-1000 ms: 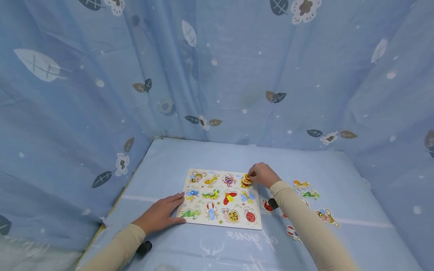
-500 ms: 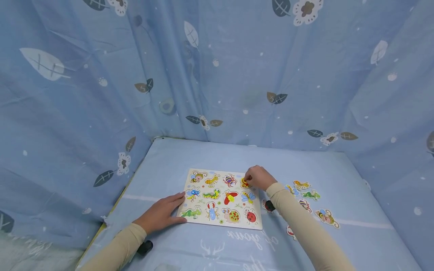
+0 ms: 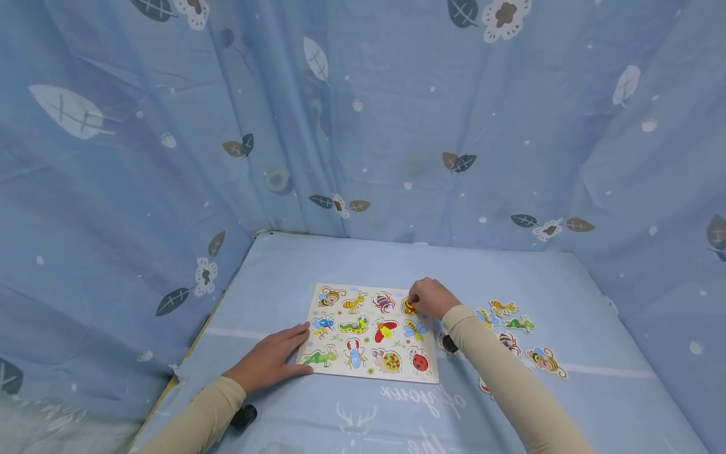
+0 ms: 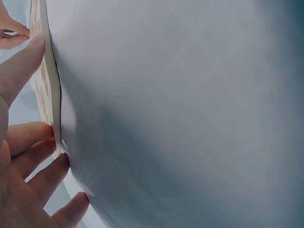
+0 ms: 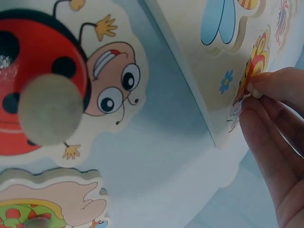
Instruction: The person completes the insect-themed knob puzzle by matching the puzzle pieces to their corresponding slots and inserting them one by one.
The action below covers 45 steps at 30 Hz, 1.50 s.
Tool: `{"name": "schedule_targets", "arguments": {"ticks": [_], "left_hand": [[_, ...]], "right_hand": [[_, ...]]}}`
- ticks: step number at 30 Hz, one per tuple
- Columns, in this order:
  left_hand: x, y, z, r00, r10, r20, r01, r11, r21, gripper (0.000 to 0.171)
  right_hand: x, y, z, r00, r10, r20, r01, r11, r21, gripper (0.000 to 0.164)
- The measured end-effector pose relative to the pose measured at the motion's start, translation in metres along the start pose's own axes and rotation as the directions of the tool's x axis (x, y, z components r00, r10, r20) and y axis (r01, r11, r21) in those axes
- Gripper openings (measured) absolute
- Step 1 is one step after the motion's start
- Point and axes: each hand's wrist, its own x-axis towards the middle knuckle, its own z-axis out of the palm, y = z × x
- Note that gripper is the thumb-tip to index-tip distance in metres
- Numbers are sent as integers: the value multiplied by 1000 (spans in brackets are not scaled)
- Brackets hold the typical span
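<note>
Right wrist view: right hand point(image 5: 275, 140) pinches knob point(image 5: 256, 93) of butterfly piece point(image 5: 258, 62), which could seat crooked if left hand point(image 3: 271, 358), fingers spread, lets board point(image 5: 206, 90) slide.

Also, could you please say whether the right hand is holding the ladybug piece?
No, the right hand pinches the knob of a yellow-and-red piece at the board, while the ladybug piece lies beside it.

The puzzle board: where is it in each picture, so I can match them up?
Head: the board lies just below the middle.
Left wrist: the board shows nearly edge-on, at upper left.
Right wrist: the board slants across the upper right.
Landmark in all three: the right hand, at the board.
</note>
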Motion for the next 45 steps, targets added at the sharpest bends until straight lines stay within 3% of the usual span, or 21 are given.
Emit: {"name": "schedule_targets", "arguments": {"ticks": [8, 12, 16, 19, 24, 28, 32, 36, 38, 45], "left_hand": [[-2, 2, -3, 999, -35, 14, 35, 999, -7, 89], [-2, 3, -3, 998, -47, 33, 48, 999, -6, 89], [-1, 5, -4, 999, -40, 31, 40, 999, -8, 89], [0, 5, -3, 999, -32, 20, 32, 999, -2, 89], [0, 4, -4, 999, -23, 25, 23, 1000, -6, 88], [-1, 3, -3, 999, -20, 26, 21, 1000, -21, 87], [-1, 3, -4, 999, -23, 26, 24, 1000, -17, 86], [-2, 4, -6, 999, -30, 35, 31, 999, -9, 85], [-2, 5, -6, 999, -33, 40, 34, 999, -8, 85], [-2, 6, -7, 998, -28, 47, 29, 999, -18, 85]], "right_hand": [[2, -1, 1, 1000, -23, -9, 23, 1000, 10, 11], [-1, 8, 0, 999, -25, -32, 27, 998, 62, 6], [-9, 24, -12, 994, 24, -108, -12, 994, 107, 12], [-17, 45, -25, 984, 111, -141, -100, 992, 79, 16], [-37, 93, -36, 954, 237, -186, -239, 971, 15, 19], [-58, 122, -40, 900, 366, -238, -375, 927, 6, 22], [-75, 132, -45, 847, 488, -212, -497, 868, 12, 25], [-83, 134, -47, 814, 551, -183, -551, 832, 58, 24], [-84, 135, -47, 806, 565, -179, -558, 825, 90, 21], [-83, 138, -45, 818, 557, -142, -543, 830, 127, 15]]}}
